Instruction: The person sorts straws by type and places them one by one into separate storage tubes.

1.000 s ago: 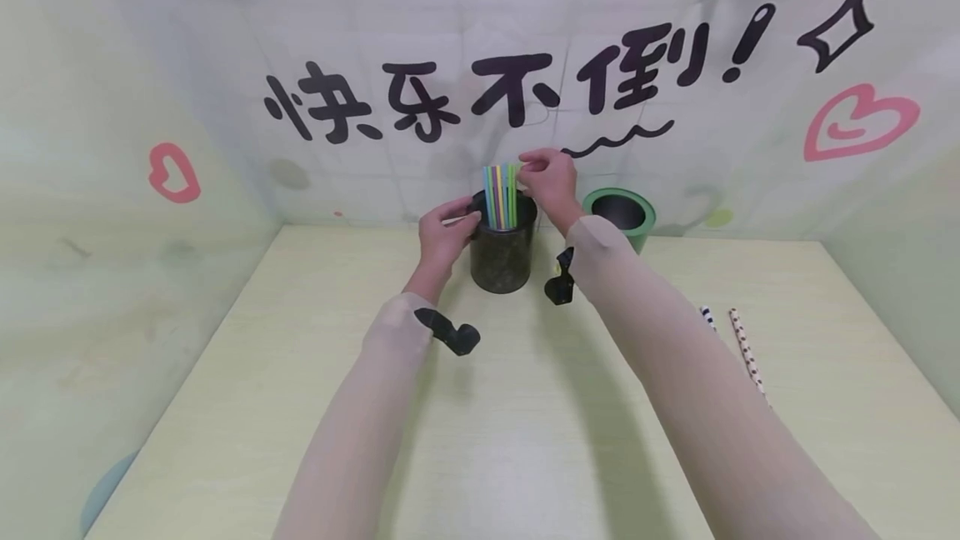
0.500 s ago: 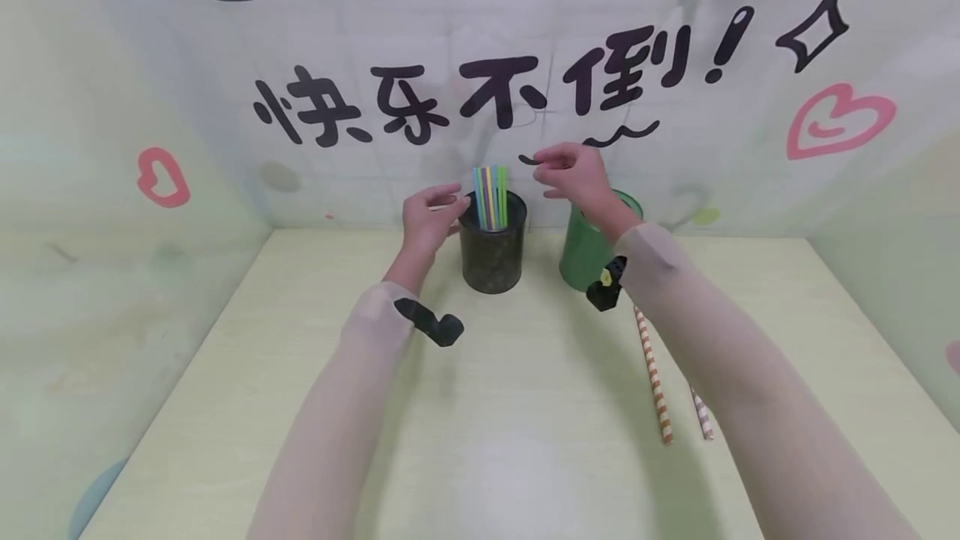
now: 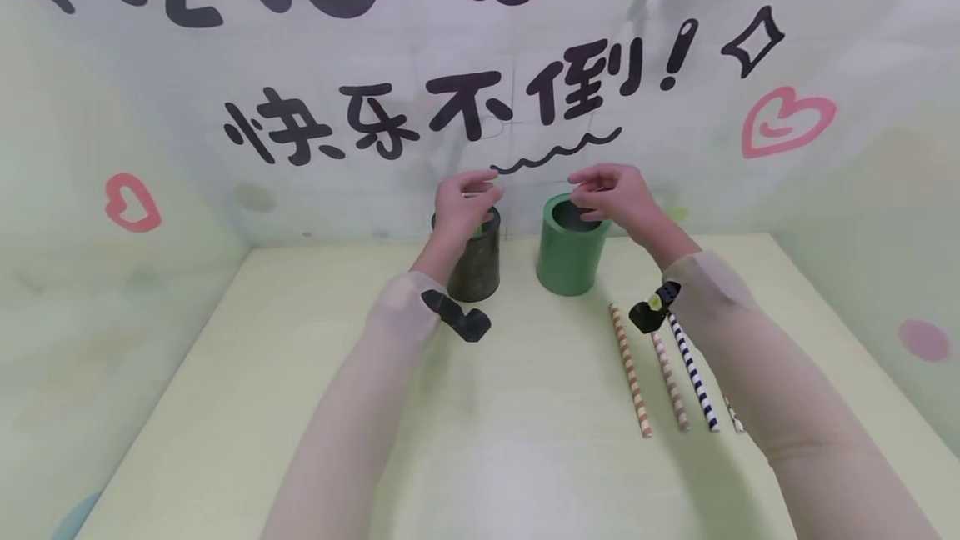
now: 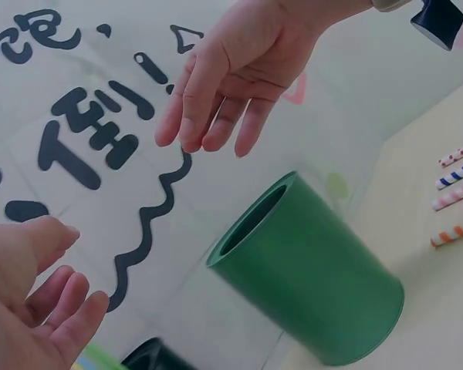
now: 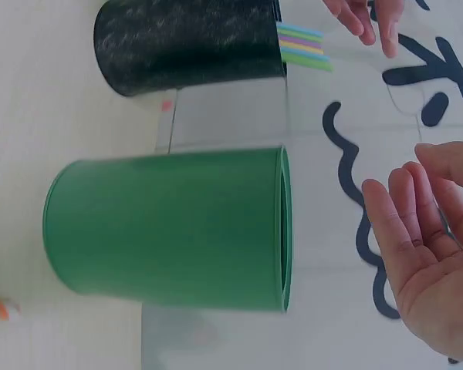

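My left hand [image 3: 461, 207] is raised in front of the black cup [image 3: 477, 269], holding nothing, its fingers loosely bent. It hides part of the cup's mouth and most of the thin coloured straws [image 5: 303, 48] standing in it. Beside that cup stands a green cup [image 3: 570, 261], upright, its dark mouth showing no straws in the head view. My right hand [image 3: 617, 194] hovers just above the green cup's right rim, fingers relaxed, nothing between them. In the right wrist view its palm and fingers are apart from the green cup.
Several striped or dotted paper straws lie on the table right of centre, among them an orange one [image 3: 632, 373], a pink one [image 3: 671, 386] and a dark blue one [image 3: 693, 373]. Behind the cups rises a white printed backdrop [image 3: 405, 182] with black lettering.
My right hand has left the coloured straws and moved right, over the green cup. My left hand has shifted from the black cup's left rim to in front of its mouth. The head view has turned.
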Available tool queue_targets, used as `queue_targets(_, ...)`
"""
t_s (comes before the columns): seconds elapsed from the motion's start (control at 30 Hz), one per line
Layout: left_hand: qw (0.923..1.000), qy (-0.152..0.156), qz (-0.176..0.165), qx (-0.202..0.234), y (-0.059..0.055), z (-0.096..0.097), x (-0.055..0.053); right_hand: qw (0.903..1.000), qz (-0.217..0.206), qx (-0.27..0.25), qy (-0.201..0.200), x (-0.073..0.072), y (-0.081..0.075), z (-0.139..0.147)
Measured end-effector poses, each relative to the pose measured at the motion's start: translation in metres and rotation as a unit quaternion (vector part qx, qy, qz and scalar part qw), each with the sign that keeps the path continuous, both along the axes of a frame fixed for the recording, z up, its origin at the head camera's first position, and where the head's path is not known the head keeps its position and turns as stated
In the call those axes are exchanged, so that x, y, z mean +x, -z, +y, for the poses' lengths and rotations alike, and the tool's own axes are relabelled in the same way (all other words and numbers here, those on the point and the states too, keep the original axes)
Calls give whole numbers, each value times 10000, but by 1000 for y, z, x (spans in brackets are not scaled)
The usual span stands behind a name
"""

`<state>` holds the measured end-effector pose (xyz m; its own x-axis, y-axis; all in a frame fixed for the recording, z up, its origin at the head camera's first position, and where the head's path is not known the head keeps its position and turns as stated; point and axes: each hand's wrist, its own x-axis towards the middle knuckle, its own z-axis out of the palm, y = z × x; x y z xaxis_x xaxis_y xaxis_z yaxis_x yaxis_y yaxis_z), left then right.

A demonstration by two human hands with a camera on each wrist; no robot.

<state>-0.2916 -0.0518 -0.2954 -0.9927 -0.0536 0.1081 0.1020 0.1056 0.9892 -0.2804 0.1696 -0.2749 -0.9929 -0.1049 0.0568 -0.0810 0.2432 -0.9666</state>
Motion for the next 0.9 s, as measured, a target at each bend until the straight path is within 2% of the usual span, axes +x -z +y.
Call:
queue_targets(0.17, 9991, 375, -203, 17, 5, 23, -7, 9998, 31, 181, 91, 9, 5, 27)
queue_targets(0.33, 9964, 604, -591, 26, 12, 41, -12, 9994, -37, 309, 160, 17, 14, 54)
queue_targets(0.5, 9953, 741, -603, -160, 24, 57, -16, 9988, -226, 379, 216, 28, 28, 83)
queue_targets(0.7, 9964, 530, -463, -465, 36, 68, -17, 9971, -530, 524, 153, 36, 51, 113)
queue_targets(0.9, 9965, 196, -470, -662, 46, 75, -20, 9931, -943, 645, 247, 45, 82, 138)
